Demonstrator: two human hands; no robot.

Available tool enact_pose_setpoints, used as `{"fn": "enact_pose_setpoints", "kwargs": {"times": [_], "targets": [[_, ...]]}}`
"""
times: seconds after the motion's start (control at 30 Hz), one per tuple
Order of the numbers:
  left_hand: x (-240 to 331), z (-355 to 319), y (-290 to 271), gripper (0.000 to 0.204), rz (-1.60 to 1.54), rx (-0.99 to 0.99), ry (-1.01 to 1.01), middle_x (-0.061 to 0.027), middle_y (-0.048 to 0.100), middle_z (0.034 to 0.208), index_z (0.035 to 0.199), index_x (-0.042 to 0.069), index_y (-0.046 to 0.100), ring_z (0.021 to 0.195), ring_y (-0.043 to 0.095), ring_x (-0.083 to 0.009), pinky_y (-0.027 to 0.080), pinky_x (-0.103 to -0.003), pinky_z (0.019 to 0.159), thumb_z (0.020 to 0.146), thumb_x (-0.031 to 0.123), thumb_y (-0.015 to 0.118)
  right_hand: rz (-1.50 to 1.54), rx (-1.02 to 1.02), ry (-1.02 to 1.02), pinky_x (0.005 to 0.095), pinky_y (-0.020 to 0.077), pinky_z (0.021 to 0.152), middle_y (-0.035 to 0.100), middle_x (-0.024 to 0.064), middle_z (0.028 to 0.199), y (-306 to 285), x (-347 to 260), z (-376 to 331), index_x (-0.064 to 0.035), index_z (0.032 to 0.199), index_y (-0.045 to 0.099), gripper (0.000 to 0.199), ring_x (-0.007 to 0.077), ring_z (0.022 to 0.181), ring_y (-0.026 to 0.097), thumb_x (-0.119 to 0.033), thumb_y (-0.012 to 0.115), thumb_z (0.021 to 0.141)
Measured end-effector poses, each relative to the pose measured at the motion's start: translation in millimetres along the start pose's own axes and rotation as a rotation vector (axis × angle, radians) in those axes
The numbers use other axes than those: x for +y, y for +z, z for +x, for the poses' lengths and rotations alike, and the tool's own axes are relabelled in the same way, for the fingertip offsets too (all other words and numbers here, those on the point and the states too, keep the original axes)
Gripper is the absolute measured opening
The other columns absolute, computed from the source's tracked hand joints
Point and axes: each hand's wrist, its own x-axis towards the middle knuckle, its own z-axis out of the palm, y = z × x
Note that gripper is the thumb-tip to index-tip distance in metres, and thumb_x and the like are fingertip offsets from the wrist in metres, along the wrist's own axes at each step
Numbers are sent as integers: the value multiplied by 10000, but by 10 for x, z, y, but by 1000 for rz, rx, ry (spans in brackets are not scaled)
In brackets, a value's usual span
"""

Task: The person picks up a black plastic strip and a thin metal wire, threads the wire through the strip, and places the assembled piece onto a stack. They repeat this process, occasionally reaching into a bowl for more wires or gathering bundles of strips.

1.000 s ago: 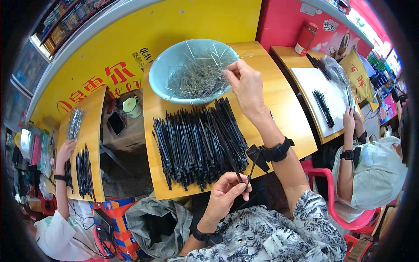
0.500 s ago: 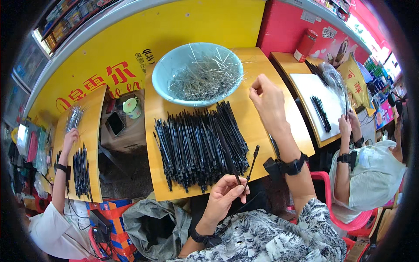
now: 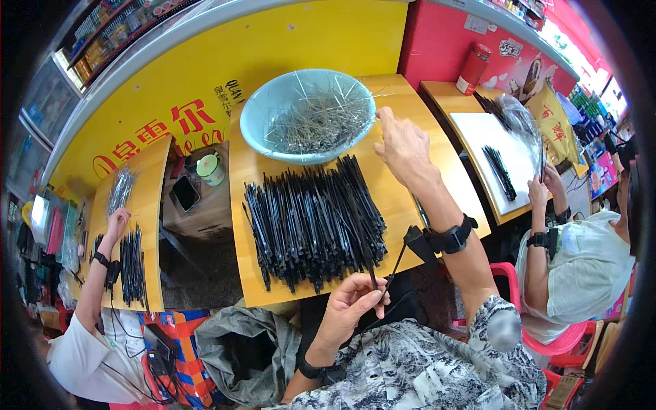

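Note:
My left hand (image 3: 350, 305) is near the table's front edge, thumb and fingers pinched on thin black strips (image 3: 395, 268) that stick up from it. Just beyond it lies a wide, dense pile of similar long black strips (image 3: 311, 229), laid side by side. My right hand (image 3: 404, 143) is over the table beside the right rim of a light blue basin (image 3: 254, 140). Its fingers are bent together; whatever they may hold is too small to make out. Inside the basin is a tangle of thin, shiny, wire-like pieces (image 3: 314, 126).
The wooden table (image 3: 263, 294) stands against a yellow panel. A grey sack (image 3: 273, 342) sits left of my lap. Co-workers' hands (image 3: 118, 222) handle strips at side tables. A phone (image 3: 184, 193) and a lidded cup (image 3: 210, 169) lie left; a red canister (image 3: 473, 68) stands right.
My right hand has moved slightly left and forward, closer to the basin's rim. My left hand stays almost in place, still gripping the black strips. The view has shifted slightly.

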Motion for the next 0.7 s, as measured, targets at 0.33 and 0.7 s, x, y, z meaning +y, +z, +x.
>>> {"fn": "enact_pose_setpoints", "kwargs": {"times": [0.33,0.7], "targets": [[-9,-64,13,152,17,39,3,-107,594,869,1011,33,525,774,589,-172,489,-258,571,859,22,522,95,-26,178,460,457,682,619,197,779,90,-95,90,-24,972,435,335,368,790,609,-179,644,760],[-52,-121,49,168,2,52,-12,-101,594,880,1023,28,526,778,589,-173,484,-258,564,855,31,534,308,125,73,327,467,554,613,106,663,201,-38,160,-11,950,578,255,219,572,590,-211,627,800]]}}
